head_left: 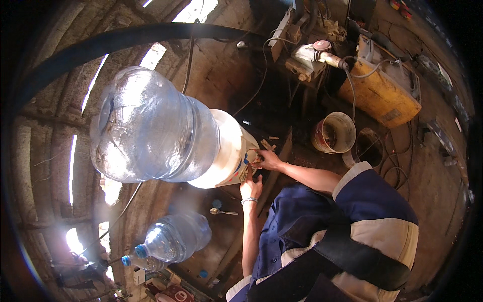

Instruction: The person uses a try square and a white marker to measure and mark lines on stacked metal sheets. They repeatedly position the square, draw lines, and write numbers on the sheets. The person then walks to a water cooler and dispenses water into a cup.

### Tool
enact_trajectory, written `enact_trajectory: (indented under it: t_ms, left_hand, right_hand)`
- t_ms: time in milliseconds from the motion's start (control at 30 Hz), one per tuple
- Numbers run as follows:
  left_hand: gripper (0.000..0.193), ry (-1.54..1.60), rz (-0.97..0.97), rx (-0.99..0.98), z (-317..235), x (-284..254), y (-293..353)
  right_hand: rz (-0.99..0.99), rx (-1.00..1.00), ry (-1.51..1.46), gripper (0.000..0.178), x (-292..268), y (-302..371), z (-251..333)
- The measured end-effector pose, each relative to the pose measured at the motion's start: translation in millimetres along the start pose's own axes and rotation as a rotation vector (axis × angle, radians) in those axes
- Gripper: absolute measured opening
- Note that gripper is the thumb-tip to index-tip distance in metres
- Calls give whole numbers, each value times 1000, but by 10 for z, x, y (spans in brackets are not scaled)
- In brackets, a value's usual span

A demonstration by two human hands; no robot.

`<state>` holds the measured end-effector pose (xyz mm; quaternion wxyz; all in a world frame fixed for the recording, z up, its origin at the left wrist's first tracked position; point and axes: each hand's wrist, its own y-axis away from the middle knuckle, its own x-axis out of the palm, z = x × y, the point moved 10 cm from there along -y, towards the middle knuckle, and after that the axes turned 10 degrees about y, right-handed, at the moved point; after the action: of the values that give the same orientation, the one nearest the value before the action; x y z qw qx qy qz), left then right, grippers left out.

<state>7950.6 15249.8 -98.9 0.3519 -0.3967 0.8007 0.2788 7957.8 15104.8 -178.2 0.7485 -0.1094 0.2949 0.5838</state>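
A large clear water bottle sits neck-down on a cream-coloured dispenser with blue and red marks on its front. Both of my hands are at that front face. My right hand reaches in from the right, its fingers bent together against a small part there that I cannot make out. Just below it, my left hand has the index finger stretched up along the dispenser and the thumb apart from it. A bracelet circles the left wrist. The other left fingers are partly hidden.
A spoon and a blue cap lie near large clear bottles at lower left. On the right stand a dirty bucket, a yellow container and a machine with cables. A dark hose arches across the top left.
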Motion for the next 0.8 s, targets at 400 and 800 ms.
enact_trajectory:
  t_ms: [400, 800]
  left_hand:
    - [83, 102, 157, -213, 60, 108, -33]
    - [79, 6, 73, -159, 62, 102, -17]
  right_hand:
    - [16, 19, 18, 61, -51, 46, 25]
    - [31, -16, 59, 65, 3, 6, 61]
